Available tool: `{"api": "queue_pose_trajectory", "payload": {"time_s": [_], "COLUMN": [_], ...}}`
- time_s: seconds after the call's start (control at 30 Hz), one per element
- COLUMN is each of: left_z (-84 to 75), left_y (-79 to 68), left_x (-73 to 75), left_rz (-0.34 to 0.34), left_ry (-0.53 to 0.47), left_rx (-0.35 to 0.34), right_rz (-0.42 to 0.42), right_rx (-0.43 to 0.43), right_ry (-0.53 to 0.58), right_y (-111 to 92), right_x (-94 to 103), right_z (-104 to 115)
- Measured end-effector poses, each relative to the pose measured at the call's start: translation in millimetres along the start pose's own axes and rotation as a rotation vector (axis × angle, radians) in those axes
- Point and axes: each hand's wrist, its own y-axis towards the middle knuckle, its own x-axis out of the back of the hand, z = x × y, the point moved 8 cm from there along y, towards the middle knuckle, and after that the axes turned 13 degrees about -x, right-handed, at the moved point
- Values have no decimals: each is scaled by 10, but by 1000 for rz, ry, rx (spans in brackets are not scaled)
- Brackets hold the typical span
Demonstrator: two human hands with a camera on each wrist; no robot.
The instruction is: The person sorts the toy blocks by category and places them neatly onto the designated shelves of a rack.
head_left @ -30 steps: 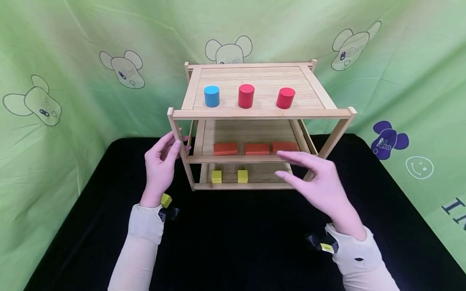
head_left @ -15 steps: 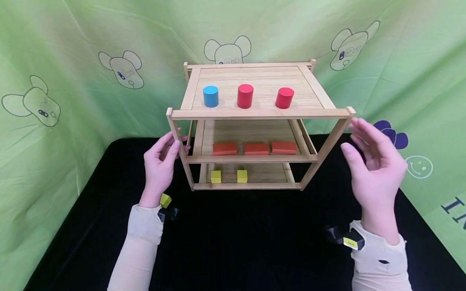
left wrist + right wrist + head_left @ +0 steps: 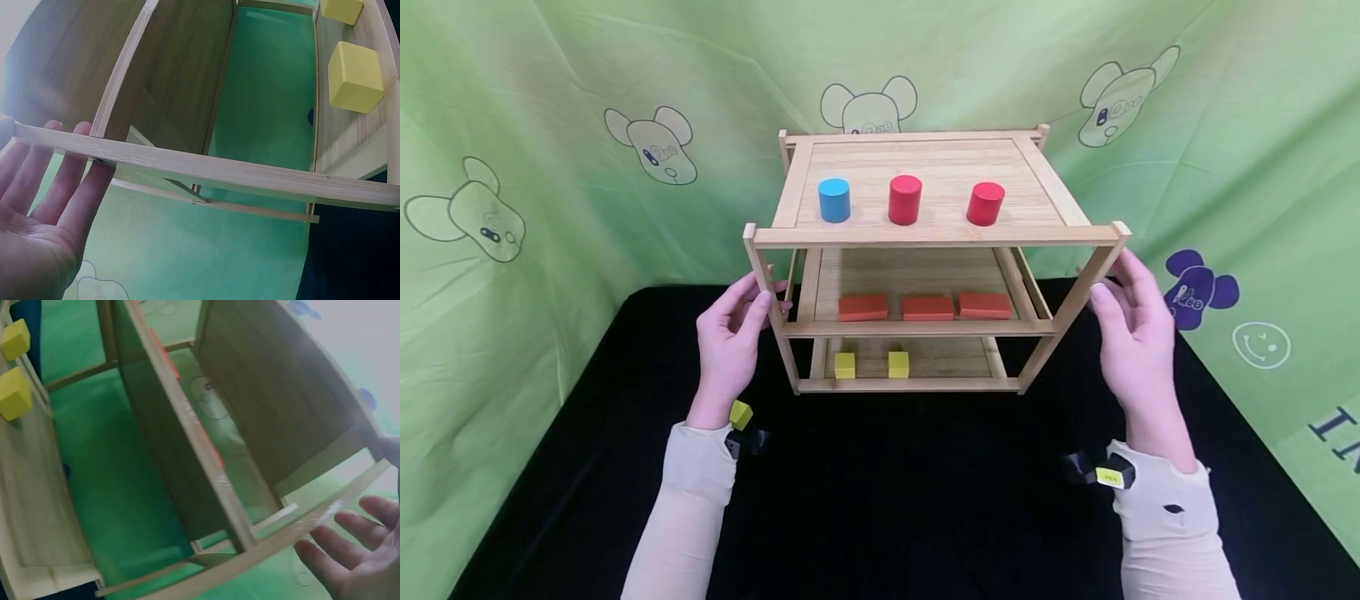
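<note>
In the head view a three-tier wooden shelf [image 3: 940, 236] stands in the middle. My left hand [image 3: 730, 342] grips its left front post, thumb in front and fingers behind. The left wrist view shows these fingertips coming past the post [image 3: 206, 165]. My right hand [image 3: 1138, 342] is at the right front post, thumb tip right at the wood. In the right wrist view its loosely bent fingers [image 3: 353, 547] lie beside the post. On the top tier stand a blue cylinder [image 3: 834, 201] and two red cylinders [image 3: 905, 200].
Orange-red blocks [image 3: 928, 308] lie on the middle tier, yellow cubes [image 3: 898, 365] on the bottom tier. Black cloth [image 3: 910, 492] covers the table. A green printed curtain [image 3: 550, 83] hangs behind and at both sides.
My right hand has moved right from in front of the shelf, swung outside it, then come in to the right front post. My left hand has stayed on its post.
</note>
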Motion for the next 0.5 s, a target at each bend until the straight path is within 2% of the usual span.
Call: {"api": "queue_pose_trajectory", "payload": {"time_s": [0.17,0.5], "left_z": [-6,-2], "left_y": [6,-7], "left_x": [-6,1], "left_rz": [5,12], "left_ry": [16,2], "left_rx": [2,26], "right_rz": [80,70], "right_rx": [-24,-49], "right_ry": [54,121], "right_y": [15,26], "right_x": [-116,-106], "right_z": [-100,-178]}}
